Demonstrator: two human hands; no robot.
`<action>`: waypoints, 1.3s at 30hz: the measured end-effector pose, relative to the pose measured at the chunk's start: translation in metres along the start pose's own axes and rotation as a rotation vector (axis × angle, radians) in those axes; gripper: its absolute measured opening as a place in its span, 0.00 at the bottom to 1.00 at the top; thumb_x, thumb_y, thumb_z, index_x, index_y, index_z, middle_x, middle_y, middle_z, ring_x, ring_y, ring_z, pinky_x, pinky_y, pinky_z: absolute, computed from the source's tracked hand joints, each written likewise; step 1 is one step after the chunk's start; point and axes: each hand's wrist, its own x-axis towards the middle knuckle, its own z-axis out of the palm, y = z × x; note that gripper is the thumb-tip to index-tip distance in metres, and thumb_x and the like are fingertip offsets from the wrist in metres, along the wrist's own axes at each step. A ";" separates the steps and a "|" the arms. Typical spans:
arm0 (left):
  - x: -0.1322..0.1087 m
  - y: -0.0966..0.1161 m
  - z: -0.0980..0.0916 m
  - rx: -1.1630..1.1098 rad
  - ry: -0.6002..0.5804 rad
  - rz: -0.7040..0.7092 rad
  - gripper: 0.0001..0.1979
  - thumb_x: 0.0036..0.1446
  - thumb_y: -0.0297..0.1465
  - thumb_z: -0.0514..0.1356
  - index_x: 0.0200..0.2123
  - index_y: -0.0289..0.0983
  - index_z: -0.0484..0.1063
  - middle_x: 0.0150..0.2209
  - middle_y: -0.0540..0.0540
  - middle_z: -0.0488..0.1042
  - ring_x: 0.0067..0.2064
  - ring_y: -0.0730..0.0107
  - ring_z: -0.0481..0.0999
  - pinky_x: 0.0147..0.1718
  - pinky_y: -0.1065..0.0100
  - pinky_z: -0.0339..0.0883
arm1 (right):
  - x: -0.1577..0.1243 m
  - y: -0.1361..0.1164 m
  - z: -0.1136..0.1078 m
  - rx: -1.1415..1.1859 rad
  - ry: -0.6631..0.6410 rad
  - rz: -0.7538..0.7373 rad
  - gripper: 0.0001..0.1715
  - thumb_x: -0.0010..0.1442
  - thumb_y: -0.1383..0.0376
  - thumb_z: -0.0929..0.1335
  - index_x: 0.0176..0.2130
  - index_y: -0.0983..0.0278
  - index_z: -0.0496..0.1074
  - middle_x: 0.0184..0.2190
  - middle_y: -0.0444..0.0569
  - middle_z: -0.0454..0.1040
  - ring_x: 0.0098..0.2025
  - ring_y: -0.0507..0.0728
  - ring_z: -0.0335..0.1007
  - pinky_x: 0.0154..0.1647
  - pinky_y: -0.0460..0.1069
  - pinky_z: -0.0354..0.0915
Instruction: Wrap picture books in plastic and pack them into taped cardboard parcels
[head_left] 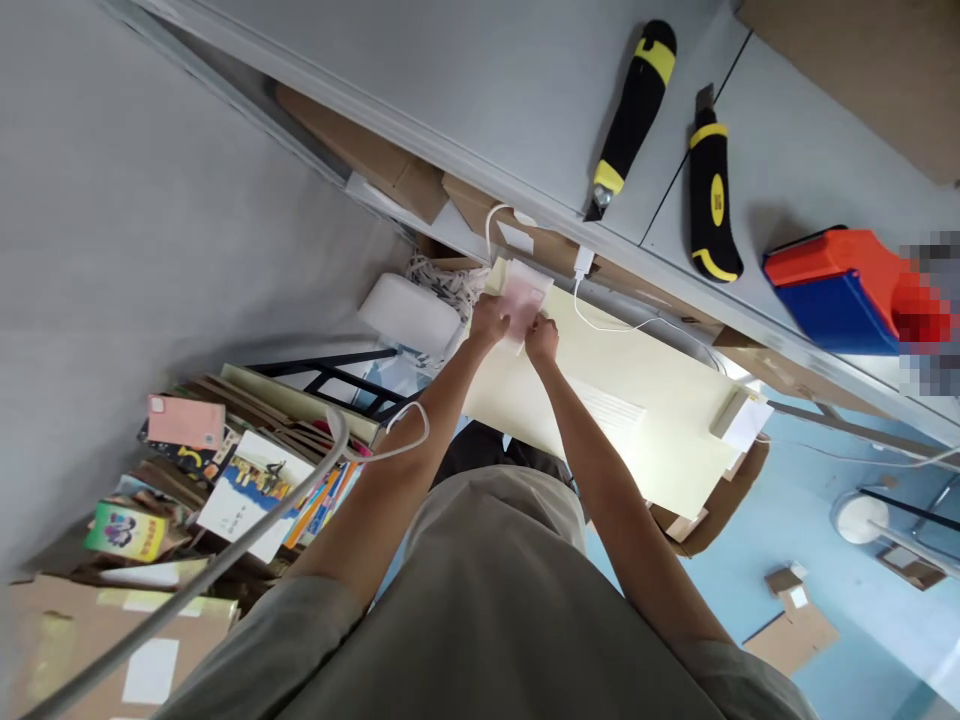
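Note:
Over the pale yellow table, my left hand [489, 320] and my right hand [541, 338] hold a flat pink packet [525, 292] from its two sides. It looks like a pink booklet in a translucent sleeve, with a small printed mark near one corner. The fingers of both hands are closed at its edges. To the right of my right hand, a stack of thin white sheets or sleeves [611, 405] lies on the table [682, 440]. A white rounded box-like object [412, 315] is left of my left hand.
On the grey shelf above lie two utility knives [636, 110] [714, 195] with blades showing, and a red and blue tape dispenser [832, 290]. Books [259, 490] fill a carton at left. A grey pole [217, 565] crosses there. White cables [611, 325] hang behind the table.

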 end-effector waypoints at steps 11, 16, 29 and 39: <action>-0.085 0.023 -0.032 -0.022 0.080 0.126 0.25 0.51 0.19 0.60 0.51 0.40 0.84 0.61 0.35 0.82 0.68 0.41 0.76 0.76 0.43 0.63 | -0.055 0.008 -0.030 0.056 0.029 -0.130 0.24 0.74 0.64 0.68 0.65 0.67 0.77 0.60 0.66 0.81 0.51 0.64 0.85 0.64 0.60 0.75; -0.162 0.026 -0.082 -0.215 0.208 0.115 0.27 0.51 0.17 0.58 0.49 0.41 0.86 0.60 0.38 0.81 0.63 0.48 0.79 0.63 0.49 0.79 | -0.116 -0.006 -0.022 0.118 0.005 -0.278 0.23 0.73 0.59 0.67 0.61 0.66 0.79 0.55 0.63 0.85 0.50 0.64 0.84 0.62 0.60 0.76; -0.436 -0.115 -0.257 -0.560 0.717 0.052 0.12 0.59 0.28 0.73 0.47 0.39 0.87 0.46 0.41 0.85 0.40 0.59 0.86 0.44 0.58 0.82 | -0.342 -0.048 0.164 0.115 -0.315 -0.746 0.26 0.67 0.46 0.70 0.53 0.61 0.81 0.52 0.61 0.87 0.53 0.66 0.84 0.64 0.62 0.78; -0.590 -0.208 -0.320 -0.929 1.113 -0.066 0.20 0.69 0.47 0.69 0.54 0.39 0.81 0.40 0.41 0.87 0.41 0.58 0.88 0.44 0.60 0.81 | -0.462 -0.073 0.285 -0.017 -0.635 -0.988 0.29 0.67 0.39 0.72 0.48 0.59 0.83 0.51 0.59 0.88 0.52 0.66 0.85 0.64 0.61 0.77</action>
